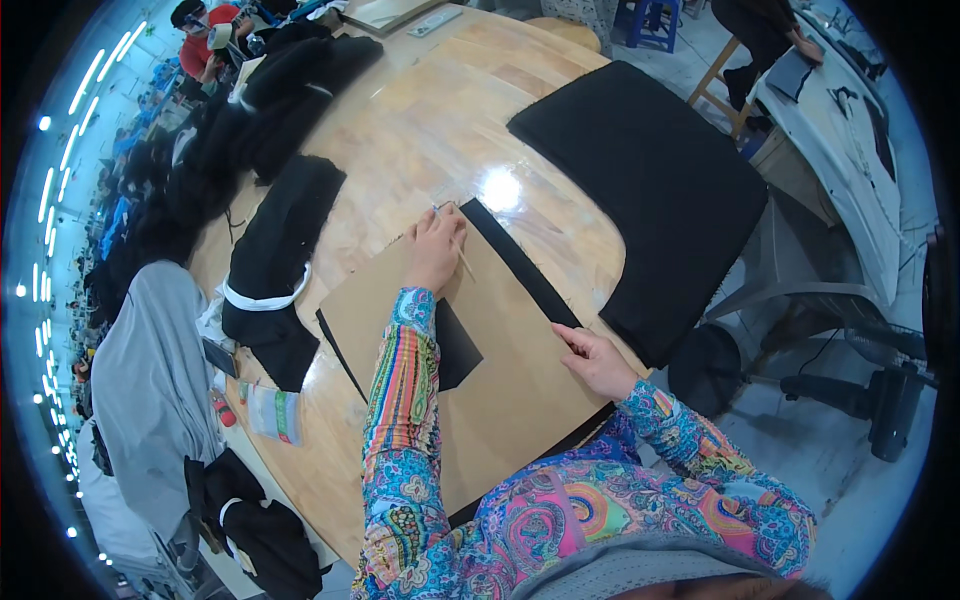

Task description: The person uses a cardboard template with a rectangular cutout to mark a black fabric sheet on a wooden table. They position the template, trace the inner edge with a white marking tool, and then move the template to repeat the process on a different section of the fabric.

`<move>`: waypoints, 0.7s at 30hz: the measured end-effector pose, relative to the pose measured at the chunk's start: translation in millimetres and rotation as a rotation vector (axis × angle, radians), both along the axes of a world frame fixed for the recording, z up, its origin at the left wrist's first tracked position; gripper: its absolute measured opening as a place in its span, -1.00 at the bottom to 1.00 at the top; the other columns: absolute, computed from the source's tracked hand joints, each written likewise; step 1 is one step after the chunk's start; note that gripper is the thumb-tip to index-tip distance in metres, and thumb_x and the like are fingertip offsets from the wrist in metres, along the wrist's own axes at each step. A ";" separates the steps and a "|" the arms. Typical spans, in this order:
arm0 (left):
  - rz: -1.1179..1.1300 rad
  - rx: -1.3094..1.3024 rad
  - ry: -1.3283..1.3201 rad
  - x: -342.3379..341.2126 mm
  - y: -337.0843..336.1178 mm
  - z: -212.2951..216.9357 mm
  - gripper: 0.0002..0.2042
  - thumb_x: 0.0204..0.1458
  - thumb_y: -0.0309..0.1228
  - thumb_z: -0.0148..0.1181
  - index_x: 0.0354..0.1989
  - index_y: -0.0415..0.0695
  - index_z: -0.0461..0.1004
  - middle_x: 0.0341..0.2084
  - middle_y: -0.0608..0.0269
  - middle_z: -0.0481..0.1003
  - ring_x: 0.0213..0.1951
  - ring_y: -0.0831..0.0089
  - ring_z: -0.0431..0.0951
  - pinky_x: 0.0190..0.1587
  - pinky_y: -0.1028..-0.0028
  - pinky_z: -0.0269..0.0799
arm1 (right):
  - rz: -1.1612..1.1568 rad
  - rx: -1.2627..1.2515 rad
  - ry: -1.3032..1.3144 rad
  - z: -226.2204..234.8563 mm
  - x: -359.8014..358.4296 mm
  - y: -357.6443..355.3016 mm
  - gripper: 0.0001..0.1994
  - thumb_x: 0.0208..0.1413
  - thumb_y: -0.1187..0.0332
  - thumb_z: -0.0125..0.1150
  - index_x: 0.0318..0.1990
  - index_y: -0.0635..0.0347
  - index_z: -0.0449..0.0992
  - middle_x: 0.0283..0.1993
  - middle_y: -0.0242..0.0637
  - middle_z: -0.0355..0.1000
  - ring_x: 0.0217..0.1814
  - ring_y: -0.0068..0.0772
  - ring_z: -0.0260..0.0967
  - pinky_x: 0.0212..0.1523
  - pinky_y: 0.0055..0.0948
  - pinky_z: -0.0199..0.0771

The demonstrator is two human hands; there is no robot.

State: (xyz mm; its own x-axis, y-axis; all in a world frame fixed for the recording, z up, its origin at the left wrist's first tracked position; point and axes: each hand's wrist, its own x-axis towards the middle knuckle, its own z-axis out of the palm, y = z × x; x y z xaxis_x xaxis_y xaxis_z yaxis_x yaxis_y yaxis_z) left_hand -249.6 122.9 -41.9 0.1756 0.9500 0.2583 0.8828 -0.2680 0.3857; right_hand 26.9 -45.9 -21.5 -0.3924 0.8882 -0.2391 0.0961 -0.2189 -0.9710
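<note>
Pinching the card [525, 400] by its edge, my right grip [563, 342] should keep it flat over the cloth [515, 262]; my left grip [436, 250], bunched around a stick [467, 263], should steady the corner beneath.

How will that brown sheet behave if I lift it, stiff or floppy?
Probably fairly stiff: the brown sheet lies flat with crisp, straight edges. It looks thin, so likely light for its size. It might slide separately from the black cloth showing along its edges, since no fastening between them is visible.
</note>
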 end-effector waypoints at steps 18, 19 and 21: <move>0.081 -0.033 0.060 -1.4 -1.9 10.6 -0.76 0.00 -0.23 0.10 -0.17 0.00 0.44 0.07 0.22 0.35 0.12 0.19 0.22 0.12 0.20 -0.06 | 0.053 0.058 -0.030 3.3 1.4 2.7 -0.51 0.02 0.60 0.03 0.17 0.29 0.22 -0.26 -0.36 0.21 -0.30 -0.61 0.17 -0.27 -0.63 0.24; 0.085 -0.030 0.063 -0.9 -2.2 11.1 -0.76 0.00 -0.23 0.10 -0.17 0.01 0.45 0.07 0.22 0.36 0.11 0.19 0.23 0.12 0.20 -0.05 | 0.055 0.046 -0.018 1.0 1.7 2.8 -0.51 0.02 0.60 0.03 0.18 0.28 0.22 -0.26 -0.37 0.22 -0.29 -0.62 0.17 -0.26 -0.64 0.25; 0.098 -0.050 0.056 0.0 -2.3 13.3 -0.77 0.00 -0.23 0.10 -0.18 0.02 0.45 0.06 0.24 0.36 0.11 0.20 0.22 0.12 0.19 -0.05 | 0.050 0.024 0.004 0.7 2.0 2.8 -0.50 0.02 0.61 0.03 0.19 0.27 0.22 -0.23 -0.37 0.23 -0.28 -0.63 0.18 -0.23 -0.64 0.26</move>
